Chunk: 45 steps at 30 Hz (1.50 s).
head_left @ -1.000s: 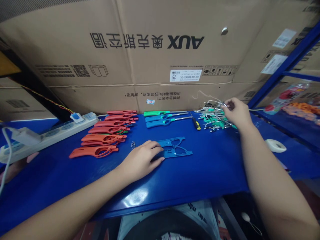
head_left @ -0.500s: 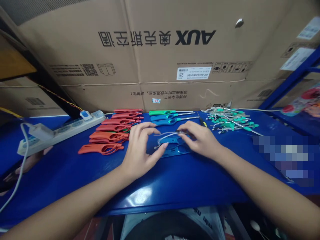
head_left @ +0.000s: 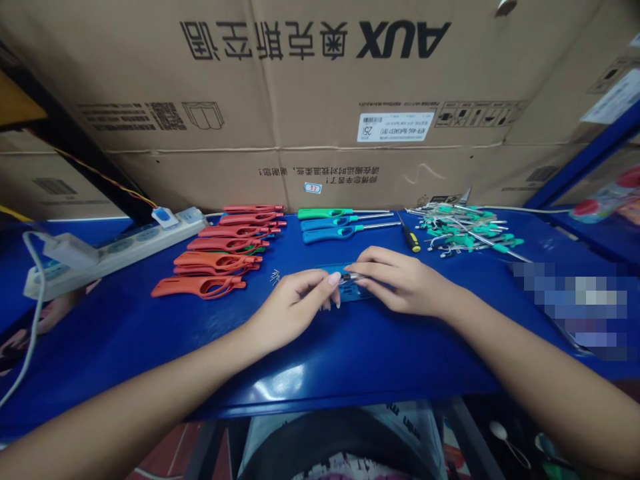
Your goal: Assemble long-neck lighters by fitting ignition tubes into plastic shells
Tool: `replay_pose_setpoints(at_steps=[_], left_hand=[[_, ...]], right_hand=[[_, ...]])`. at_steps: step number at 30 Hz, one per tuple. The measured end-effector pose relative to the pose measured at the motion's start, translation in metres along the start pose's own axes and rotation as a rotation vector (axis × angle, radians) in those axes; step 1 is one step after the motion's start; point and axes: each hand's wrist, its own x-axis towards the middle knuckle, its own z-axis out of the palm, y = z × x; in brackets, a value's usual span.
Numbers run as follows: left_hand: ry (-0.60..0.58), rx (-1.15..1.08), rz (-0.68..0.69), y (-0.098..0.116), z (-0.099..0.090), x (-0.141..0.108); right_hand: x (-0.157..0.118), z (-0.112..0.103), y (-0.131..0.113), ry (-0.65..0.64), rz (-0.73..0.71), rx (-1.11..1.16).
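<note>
My left hand [head_left: 303,300] and my right hand [head_left: 400,280] meet over the middle of the blue table. Between their fingertips they pinch a small dark and silvery part [head_left: 350,277], its details too small to tell. Beneath it lies a blue plastic casing [head_left: 357,291], partly covered by both hands. A few small metal pieces [head_left: 275,277] lie just left of my left hand. Behind the hands are a green-handled lighter [head_left: 320,213] and blue-handled lighters [head_left: 325,234] with metal tubes.
Several red and orange casings [head_left: 200,287] are stacked at the left, near a white power strip [head_left: 125,247]. A yellow-black screwdriver [head_left: 411,239] lies beside a pile of green-and-metal parts [head_left: 465,230]. A large cardboard box [head_left: 300,143] stands behind the table [head_left: 240,360].
My left hand has moved right and closed on the part beside my right fingertips. The pale wires seen between the hands are now mostly hidden. The view has shifted slightly downward.
</note>
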Motion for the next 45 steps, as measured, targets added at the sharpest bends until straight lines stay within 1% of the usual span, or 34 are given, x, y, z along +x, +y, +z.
replay_pose_setpoints(at_steps=[3,6,12,15,19,23,28,34,38,45], left_hand=[[0.028,-0.041,0.006,-0.002,0.000,0.002],[0.070,-0.001,0.001,-0.003,0.000,0.001],[0.219,0.175,0.063,-0.005,-0.001,0.000],[0.259,0.219,0.120,-0.005,-0.002,0.000],[0.260,0.320,0.236,-0.004,-0.003,-0.001],[0.278,0.419,0.362,-0.004,-0.004,-0.003],[0.261,0.516,0.490,-0.008,-0.005,-0.004],[0.223,0.493,0.499,-0.016,-0.002,-0.002],[0.220,0.468,0.513,-0.019,-0.001,0.000],[0.218,0.433,0.478,-0.020,0.000,0.000]], right_hand=[[-0.001,0.001,0.003,-0.022,-0.014,-0.109],[-0.003,0.002,0.005,-0.021,-0.011,-0.181],[-0.004,0.003,0.005,-0.005,0.008,-0.165],[-0.003,0.004,0.003,-0.007,0.040,-0.156],[-0.003,0.004,0.001,-0.011,0.064,-0.176],[-0.003,0.003,0.001,-0.029,0.022,-0.154],[-0.001,0.003,0.000,-0.058,-0.005,-0.140],[0.000,0.004,-0.002,-0.052,-0.042,-0.194],[-0.001,0.005,-0.002,-0.045,-0.055,-0.218],[0.001,0.003,-0.002,-0.029,-0.085,-0.287]])
